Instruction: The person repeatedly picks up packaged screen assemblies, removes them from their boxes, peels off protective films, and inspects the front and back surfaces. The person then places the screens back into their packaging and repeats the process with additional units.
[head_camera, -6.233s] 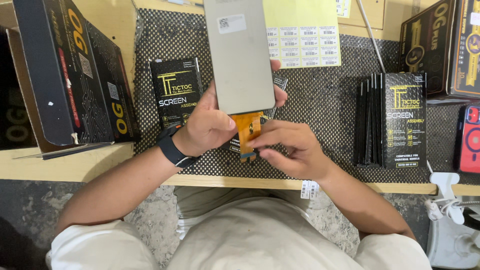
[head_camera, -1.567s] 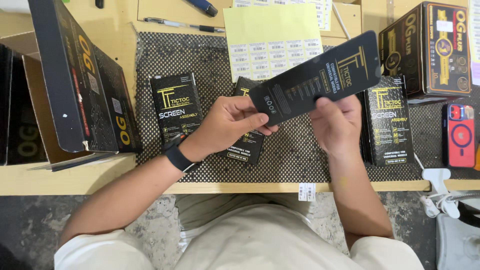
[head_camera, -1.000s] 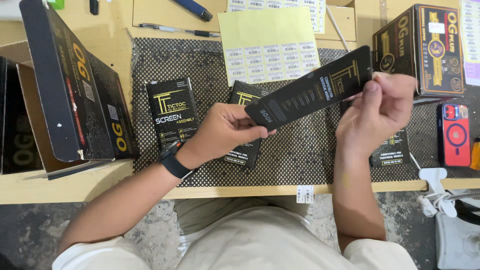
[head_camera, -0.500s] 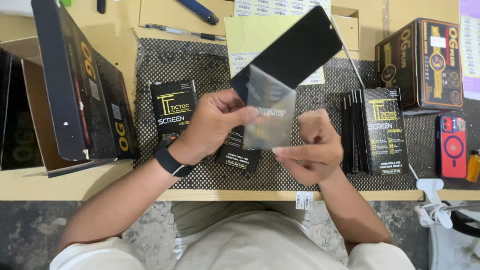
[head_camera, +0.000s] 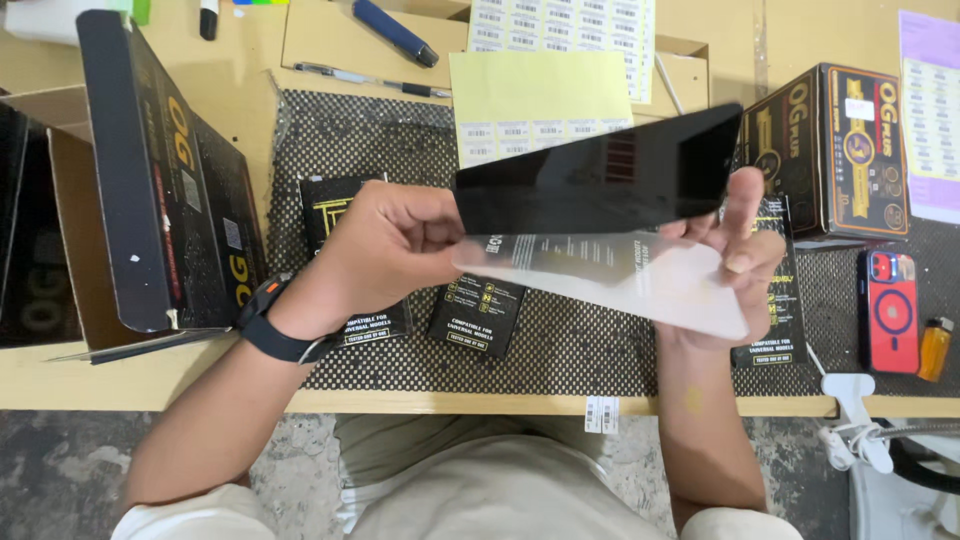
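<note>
A black panel (head_camera: 600, 185) is gripped at its ends by the left hand (head_camera: 385, 245) and right hand (head_camera: 735, 265), with clear film (head_camera: 640, 285) beneath, above the mesh mat (head_camera: 580, 345) on the worktop (head_camera: 150, 385).

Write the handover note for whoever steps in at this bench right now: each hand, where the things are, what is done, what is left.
Left hand: grips the left end of the dark screen panel, held flat above the mat.
Right hand: holds the clear film, which hangs just under the panel, apart from it on the right side.
Around: small black boxes lie on the mat, a label sheet lies behind, a red phone at the right.
Done: the panel is out of its box.
Left: film and panel are not yet fully parted.
</note>
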